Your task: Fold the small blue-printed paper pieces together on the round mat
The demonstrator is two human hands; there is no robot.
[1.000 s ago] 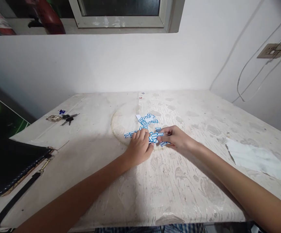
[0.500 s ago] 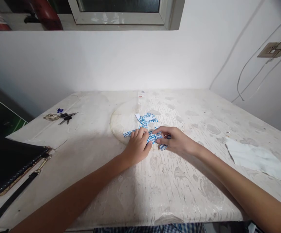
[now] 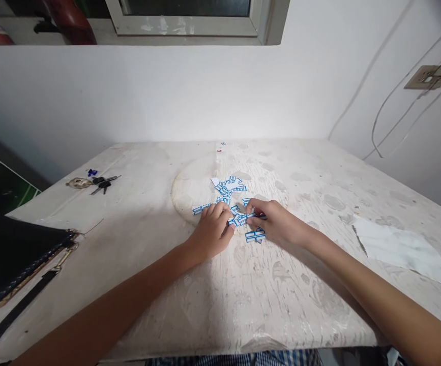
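Small white paper pieces with blue outlines [image 3: 224,188] lie in a loose pile on the table, some overlapping. My left hand [image 3: 213,226] rests at the pile's near left side, fingers curled together and thumb below, around the left end of some blue-edged paper pieces [image 3: 239,219]. Opposite it, my right hand [image 3: 268,216] pinches the right end of a blue-edged piece between thumb and fingers. More pieces [image 3: 255,236] lie just below the right hand, and a strip of them [image 3: 200,209] sticks out left of my left fingers. My fingertips partly hide the held pieces.
Keys [image 3: 104,183] on a ring lie at the left, beside a small blue item [image 3: 92,173]. A black bag with a strap [image 3: 29,259] covers the near left edge. A white cloth or paper sheet [image 3: 403,251] lies right. A wall socket with wires [image 3: 430,77] is at right.
My right hand has closed its fingers on a piece and moved slightly left. The pieces below it show more fully now. My left hand stays almost in place.
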